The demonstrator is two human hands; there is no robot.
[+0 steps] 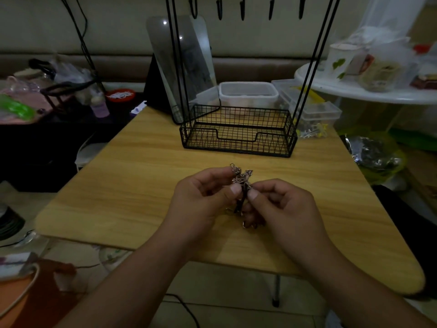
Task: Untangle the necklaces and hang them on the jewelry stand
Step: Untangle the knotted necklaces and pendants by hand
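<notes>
Tangled necklaces (241, 183), bunched in a knot of chain and dark cord, held above the wooden table (142, 185); pinched from the left by left hand (201, 197), thumb and forefinger curled on the clump; pinched likewise from the right by right hand (281, 204). Beyond, well apart: jewelry stand (238, 131), black wire basket at its base, hooks bare overhead. Behind the stand: a tilted mirror (182, 65), a clear plastic box (248, 93).

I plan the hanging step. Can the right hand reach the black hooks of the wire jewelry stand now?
Probably yes, once freed: the right hand and left hand both pinch the tangled necklaces. Nothing stands between them and the black hooks above the wire basket.
</notes>
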